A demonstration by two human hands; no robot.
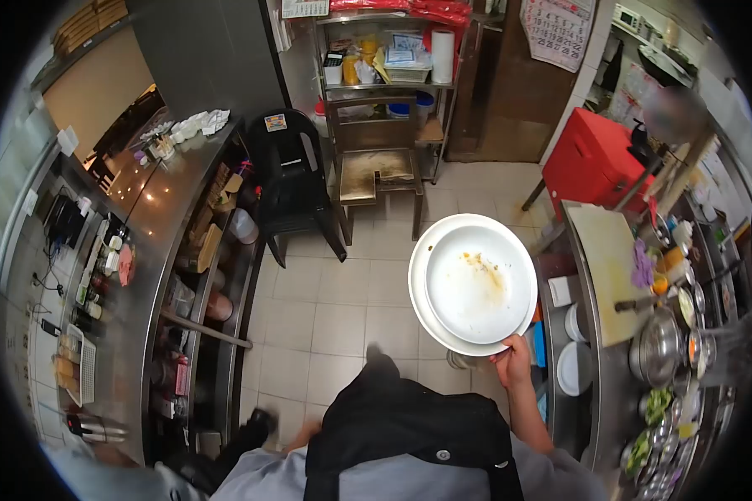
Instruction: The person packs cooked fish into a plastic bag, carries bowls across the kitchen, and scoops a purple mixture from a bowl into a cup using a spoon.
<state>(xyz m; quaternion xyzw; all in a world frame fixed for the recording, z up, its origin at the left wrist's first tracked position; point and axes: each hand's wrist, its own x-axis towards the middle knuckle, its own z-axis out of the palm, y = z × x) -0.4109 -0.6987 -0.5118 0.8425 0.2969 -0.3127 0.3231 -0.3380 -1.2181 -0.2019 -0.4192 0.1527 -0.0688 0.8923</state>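
1. White rim, at the right hand (514,365): the thumb lay over the near edge and the fingers closed from below, clamped on the large plate (418,301). Exact finger placing underneath was hidden.
2. The large plate was held out ahead of the body, to its right, above the floor (330,321). The right hand supported it at one part of the rim only.
3. The small plate (459,305) appeared to rest inside the large plate, off centre. Whether the thumb also pinned it could not be confirmed. Yellow-brown residue (483,265) marked its face.
4. The left hand (303,436) was low beside the apron (409,426), blurred and partly hidden. How far its fingers were open, and whether they held anything, could not be told.
5. Step in hand (judgement): one-handed carrying of used plates.
6. Next move (judgement): called for a firm pinch, both plates kept near level against sliding, and clearance from the right counter (612,392).
7. Surroundings: a board (602,275) and a bowl (658,346) were on the right counter, with dishes (572,367) below. A black chair (291,179) stood farther ahead, near the left counter (146,284).
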